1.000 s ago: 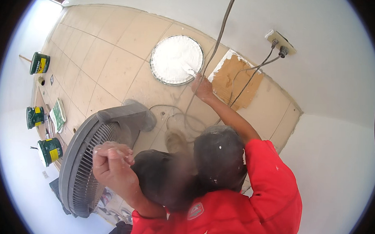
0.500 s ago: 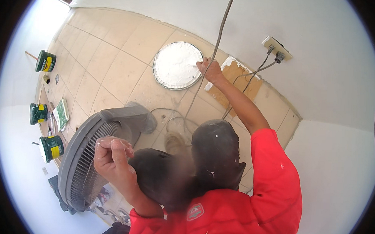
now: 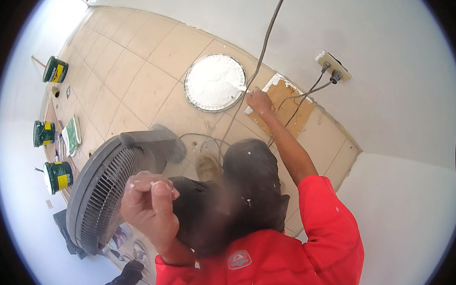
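Out to the front, my right hand [image 3: 259,101] is closed round the handle of what looks like a small putty knife [image 3: 242,88]. Its white-smeared blade rests at the right rim of a round tray of white paste [image 3: 215,83] on the floor. A hanging cable crosses in front of the knife. My left hand [image 3: 150,205] is raised by the fan [image 3: 103,198], fingers curled and pressed together, with white smears on the skin. Whether anything sits between those fingers is hidden.
A paste-edged brown board [image 3: 284,107] lies right of the tray, under cords plugged into a wall socket [image 3: 332,66]. Green buckets [image 3: 55,70] and a green-white bag [image 3: 71,135] stand at left. A cable [image 3: 268,36] hangs down; another person's shoe [image 3: 140,251] shows lower left.
My right hand has drawn back slightly toward me and right, exposing the knife blade at the tray's rim. My left hand has shifted a little right, still curled.
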Available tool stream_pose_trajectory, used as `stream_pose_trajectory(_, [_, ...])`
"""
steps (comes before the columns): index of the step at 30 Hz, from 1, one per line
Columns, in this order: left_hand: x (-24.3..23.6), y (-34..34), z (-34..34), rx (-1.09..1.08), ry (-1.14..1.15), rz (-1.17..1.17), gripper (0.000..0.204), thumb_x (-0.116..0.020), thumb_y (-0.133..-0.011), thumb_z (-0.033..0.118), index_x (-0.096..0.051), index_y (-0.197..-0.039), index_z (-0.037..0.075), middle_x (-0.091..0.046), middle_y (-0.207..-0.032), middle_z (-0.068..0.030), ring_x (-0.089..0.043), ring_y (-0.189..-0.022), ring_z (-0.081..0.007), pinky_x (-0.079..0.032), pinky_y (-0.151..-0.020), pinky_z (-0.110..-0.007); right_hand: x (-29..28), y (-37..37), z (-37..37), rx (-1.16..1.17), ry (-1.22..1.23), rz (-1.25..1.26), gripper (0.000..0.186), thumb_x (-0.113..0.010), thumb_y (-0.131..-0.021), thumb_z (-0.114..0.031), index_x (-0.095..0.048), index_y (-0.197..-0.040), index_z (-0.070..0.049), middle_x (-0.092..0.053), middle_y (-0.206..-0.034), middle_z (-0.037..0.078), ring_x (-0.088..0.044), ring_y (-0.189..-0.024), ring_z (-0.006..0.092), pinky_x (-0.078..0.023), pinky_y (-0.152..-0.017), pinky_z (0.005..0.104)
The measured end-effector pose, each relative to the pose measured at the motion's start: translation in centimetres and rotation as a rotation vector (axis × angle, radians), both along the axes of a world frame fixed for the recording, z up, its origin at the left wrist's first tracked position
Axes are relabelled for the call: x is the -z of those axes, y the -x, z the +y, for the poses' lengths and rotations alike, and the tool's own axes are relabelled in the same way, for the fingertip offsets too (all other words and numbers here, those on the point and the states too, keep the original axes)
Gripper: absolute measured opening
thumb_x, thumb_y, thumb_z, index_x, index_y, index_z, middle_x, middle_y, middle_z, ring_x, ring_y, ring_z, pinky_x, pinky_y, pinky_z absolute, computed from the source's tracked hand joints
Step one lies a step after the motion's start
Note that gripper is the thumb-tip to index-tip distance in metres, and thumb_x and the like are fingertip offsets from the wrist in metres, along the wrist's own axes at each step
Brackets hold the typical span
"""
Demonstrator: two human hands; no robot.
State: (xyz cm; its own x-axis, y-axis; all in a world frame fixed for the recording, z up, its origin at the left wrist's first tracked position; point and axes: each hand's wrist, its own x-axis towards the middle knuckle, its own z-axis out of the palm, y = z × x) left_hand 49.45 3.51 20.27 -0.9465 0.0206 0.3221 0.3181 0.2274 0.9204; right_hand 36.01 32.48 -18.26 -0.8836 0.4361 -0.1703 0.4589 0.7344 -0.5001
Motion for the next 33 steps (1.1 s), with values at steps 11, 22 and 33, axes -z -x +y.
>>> stream_pose_trajectory(11, [2.1,3.6,0.0,0.091,0.006,-0.073,0.019,-0.064,-0.095,0.01,-0.054,-0.081,0.003,-0.058,-0.071,-0.0093,-0.053,-0.061,-0.0129,-0.042,-0.053,-0.024,-1.4,-4.7,-2.1,-0.011,-0.122,-0.024,0.036,-0.053,-0.092,-0.034,-0.063,-0.104,-0.001,-0.072,-0.087,0.024,-0.072,-0.081,0.0412,-0.057,-0.073,0.0534])
stream_pose_trajectory(22, [4.3,6.0,1.6,0.256,-0.091,-0.05,0.02,-0.064,-0.096,0.019,-0.053,-0.084,0.007,-0.053,-0.064,-0.0047,-0.049,-0.056,-0.014,-0.046,-0.06,-0.032,-2.2,-14.9,-2.6,0.28,0.216,0.338,0.03,-0.059,-0.094,-0.034,-0.064,-0.106,-0.007,-0.07,-0.089,0.018,-0.067,-0.084,0.0416,-0.051,-0.076,0.0531])
stream_pose_trajectory(33, [4.9,6.8,3.6,0.377,-0.078,-0.102,0.024,-0.053,-0.101,0.014,-0.049,-0.078,0.007,-0.047,-0.063,-0.0033,-0.044,-0.06,-0.0132,-0.043,-0.065,-0.031,-4.3,-32.8,-0.6,0.857,0.649,0.463,0.021,-0.051,-0.101,-0.02,-0.063,-0.103,-0.002,-0.053,-0.078,0.002,-0.051,-0.066,0.0108,-0.045,-0.06,0.0284])
